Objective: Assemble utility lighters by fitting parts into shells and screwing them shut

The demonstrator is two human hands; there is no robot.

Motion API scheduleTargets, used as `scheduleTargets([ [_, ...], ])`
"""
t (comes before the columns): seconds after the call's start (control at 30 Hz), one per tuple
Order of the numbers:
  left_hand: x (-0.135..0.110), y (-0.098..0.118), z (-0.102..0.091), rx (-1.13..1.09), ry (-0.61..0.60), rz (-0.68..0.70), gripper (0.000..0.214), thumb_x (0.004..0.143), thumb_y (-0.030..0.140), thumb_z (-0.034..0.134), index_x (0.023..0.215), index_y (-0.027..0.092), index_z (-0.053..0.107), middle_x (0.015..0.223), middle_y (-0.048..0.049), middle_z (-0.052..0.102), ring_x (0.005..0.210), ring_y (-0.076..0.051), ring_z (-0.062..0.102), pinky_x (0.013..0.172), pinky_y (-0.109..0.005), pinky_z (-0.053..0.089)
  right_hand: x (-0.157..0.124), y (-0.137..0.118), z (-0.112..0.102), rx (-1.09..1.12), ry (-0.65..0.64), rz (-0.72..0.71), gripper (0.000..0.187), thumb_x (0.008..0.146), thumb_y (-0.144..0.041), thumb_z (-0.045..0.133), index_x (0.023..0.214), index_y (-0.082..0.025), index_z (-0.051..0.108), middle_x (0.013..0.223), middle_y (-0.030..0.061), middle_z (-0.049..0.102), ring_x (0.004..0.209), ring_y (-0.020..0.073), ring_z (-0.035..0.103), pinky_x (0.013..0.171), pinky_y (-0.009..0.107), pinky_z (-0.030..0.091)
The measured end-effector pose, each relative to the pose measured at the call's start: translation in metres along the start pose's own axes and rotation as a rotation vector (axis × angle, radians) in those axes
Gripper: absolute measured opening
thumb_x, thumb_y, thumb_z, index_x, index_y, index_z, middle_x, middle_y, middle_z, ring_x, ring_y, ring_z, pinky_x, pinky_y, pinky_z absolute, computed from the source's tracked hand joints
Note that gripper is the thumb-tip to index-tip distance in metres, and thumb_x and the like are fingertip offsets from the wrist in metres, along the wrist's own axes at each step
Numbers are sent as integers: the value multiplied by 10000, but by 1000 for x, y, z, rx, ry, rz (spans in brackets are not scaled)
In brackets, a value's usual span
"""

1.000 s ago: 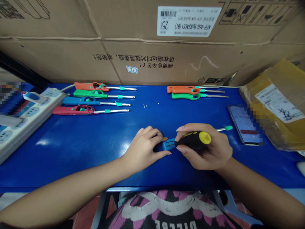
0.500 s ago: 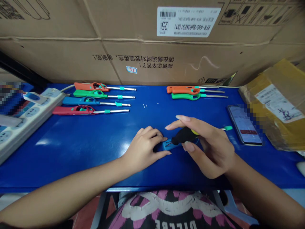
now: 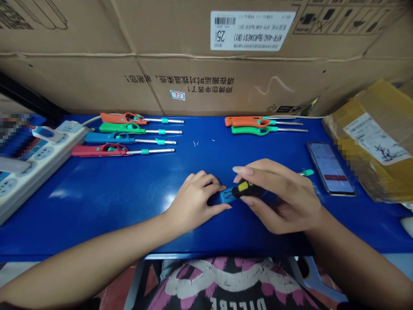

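Note:
My left hand (image 3: 196, 198) is closed on the end of a blue gas lighter (image 3: 227, 196) that lies on the table, its thumb and fingers on either side. In my right hand (image 3: 284, 196) is a black-and-yellow screwdriver (image 3: 247, 187), gripped by the handle, its tip down at the blue body. That hand covers most of the lighter; a green piece (image 3: 307, 172) shows past the knuckles. Beyond my hands, tiny screws (image 3: 195, 144) lie on the blue table (image 3: 129, 189).
Red, blue, green and orange lighters (image 3: 108, 137) lie in a row at the left, beside a white power strip (image 3: 41, 155). More lighters (image 3: 251, 130) lie at the back right. A phone (image 3: 331, 168) and a taped parcel (image 3: 371, 142) are at the right. A large carton (image 3: 180, 38) stands behind.
The screwdriver handle has turned in my right hand, so its yellow part now faces up. My right fingers have shifted around it. My left hand stays in place.

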State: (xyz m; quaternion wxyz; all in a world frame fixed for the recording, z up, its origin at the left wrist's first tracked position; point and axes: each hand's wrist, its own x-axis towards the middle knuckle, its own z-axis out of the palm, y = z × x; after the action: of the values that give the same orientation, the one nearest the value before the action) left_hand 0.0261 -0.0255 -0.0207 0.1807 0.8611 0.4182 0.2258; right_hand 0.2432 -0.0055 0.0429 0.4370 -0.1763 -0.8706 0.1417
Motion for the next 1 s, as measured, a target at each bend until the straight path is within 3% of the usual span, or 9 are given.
scheduleTargets([
  [0.13, 0, 1, -1, 6, -9, -12, 328, 893, 472, 700, 1073, 198, 697, 1066, -67, 701, 988, -258, 607, 777, -387, 431, 1, 4, -3, -140, -19, 6, 611, 886, -266, 727, 1450, -251, 493, 894, 28, 714, 731, 141, 661, 627, 238, 560],
  [0.27, 1, 2, -2, 0, -19, -17, 366, 858, 506, 732, 1049, 195, 702, 1014, -50, 698, 959, -241, 596, 763, -367, 407, 2, 6, -6, -42, -22, 38, 571, 941, -190, 572, 1494, -225, 433, 1205, 98, 707, 1035, 209, 692, 839, 352, 593],
  [0.43, 1, 2, -2, -1, -10, -11, 353, 874, 484, 723, 1069, 191, 700, 1053, -55, 698, 970, -239, 594, 770, -365, 403, 2, 6, -8, -118, -34, 60, 436, 906, -329, 701, 1320, -242, 598, 890, 30, 703, 746, 150, 673, 638, 256, 558],
  [0.5, 1, 2, -2, -6, -8, -10, 359, 866, 486, 731, 1065, 190, 701, 1039, -52, 700, 963, -237, 594, 769, -363, 403, 1, 6, -9, -68, -63, 56, 465, 973, -395, 585, 1403, -225, 537, 1036, 75, 720, 897, 189, 702, 722, 297, 582],
  [0.6, 2, 2, -3, -10, -12, -12, 377, 840, 495, 755, 1050, 186, 704, 1017, -45, 700, 951, -233, 594, 773, -362, 405, -1, 7, -9, 18, -89, 77, 542, 1014, -272, 443, 1541, -180, 354, 1257, 125, 674, 1106, 223, 670, 857, 361, 578],
  [0.73, 2, 2, -3, -10, -6, -7, 371, 842, 485, 757, 1059, 188, 704, 1017, -47, 697, 959, -234, 595, 772, -361, 410, -2, 8, -9, -147, -87, 58, 478, 953, -306, 622, 1410, -216, 514, 847, 16, 712, 703, 153, 663, 598, 262, 528],
  [0.8, 1, 2, -3, -7, -7, -8, 369, 848, 489, 750, 1062, 192, 704, 1020, -49, 699, 957, -232, 596, 770, -360, 410, -2, 9, -10, -157, -95, 61, 450, 980, -380, 573, 1401, -228, 521, 901, 36, 729, 755, 173, 685, 623, 280, 541],
  [0.9, 2, 2, -3, -7, -16, -12, 382, 847, 504, 745, 1062, 192, 701, 1025, -54, 702, 951, -233, 596, 776, -366, 411, -1, 8, -10, -16, -101, 121, 514, 1027, -305, 429, 1530, -220, 367, 1178, 96, 709, 971, 205, 704, 811, 349, 578],
  [1.0, 2, 2, -3, -9, -17, -18, 368, 858, 500, 735, 1059, 194, 699, 1024, -56, 700, 960, -237, 594, 776, -369, 413, 0, 6, -10, -37, -104, 128, 520, 987, -278, 555, 1489, -235, 427, 959, 31, 730, 772, 154, 696, 691, 270, 560],
])
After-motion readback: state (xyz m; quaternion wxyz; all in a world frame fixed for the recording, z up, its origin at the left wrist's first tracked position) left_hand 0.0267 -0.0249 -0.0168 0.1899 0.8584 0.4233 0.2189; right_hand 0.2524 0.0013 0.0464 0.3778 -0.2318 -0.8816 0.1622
